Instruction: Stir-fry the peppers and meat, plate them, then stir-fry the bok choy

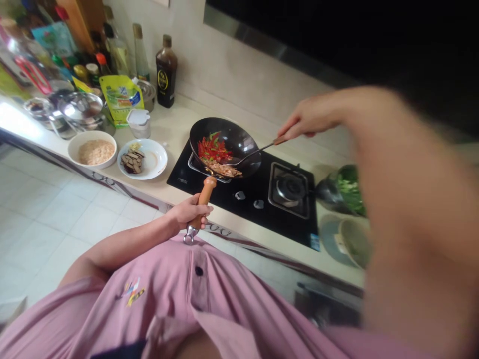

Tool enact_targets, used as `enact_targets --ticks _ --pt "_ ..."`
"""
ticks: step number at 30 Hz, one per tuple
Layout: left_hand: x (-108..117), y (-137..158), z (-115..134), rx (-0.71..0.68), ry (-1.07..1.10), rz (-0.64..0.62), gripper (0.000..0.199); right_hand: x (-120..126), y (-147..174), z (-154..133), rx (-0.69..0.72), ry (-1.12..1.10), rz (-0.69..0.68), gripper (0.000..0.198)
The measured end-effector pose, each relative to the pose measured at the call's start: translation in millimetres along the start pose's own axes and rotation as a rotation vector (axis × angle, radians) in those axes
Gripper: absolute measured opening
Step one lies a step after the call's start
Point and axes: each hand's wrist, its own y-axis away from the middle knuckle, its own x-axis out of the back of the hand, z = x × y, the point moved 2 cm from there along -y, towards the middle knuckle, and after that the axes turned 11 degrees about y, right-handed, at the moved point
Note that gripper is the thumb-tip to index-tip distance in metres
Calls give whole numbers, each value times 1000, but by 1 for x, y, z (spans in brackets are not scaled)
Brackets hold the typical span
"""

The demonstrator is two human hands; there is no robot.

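Note:
My left hand (190, 211) is wrapped round the wooden handle of a dark wok (239, 137), which stands on the left burner of a black gas stove (250, 199). With my right hand (305, 119) I grip a spatula (258, 150) by its wooden handle end; its metal blade reaches down into the wok among the food. Inside lie sliced red and green peppers (213, 148) toward the far left side. Light brown cooked pieces, perhaps meat (220, 168), lie at the near side by the handle.
Left of the stove are a plate (155, 158) with dark slices, a white bowl (92, 162), a lidded seasoning box (139, 123), a yellow-green pouch (121, 99) and a dark bottle (165, 72). The right burner (291, 188) holds no pan. Greens in a bowl (350, 189) sit rightward.

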Motion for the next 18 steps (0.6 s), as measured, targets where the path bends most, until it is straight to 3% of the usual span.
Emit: enact_targets --ticks 6,10,15,18 --pt "1 -1 -1 -10 -6 -4 40 -4 -14 -14 26 -106 134 39" --pt "1 -1 0 -8 -3 -1 37 -8 -17 -19 74 -116 90 41" --pt "0 -1 1 2 -4 1 36 3 5 -9 48 -36 37 32" --pt "1 -2 0 -4 -1 -5 35 5 9 -8 103 -60 8 33"
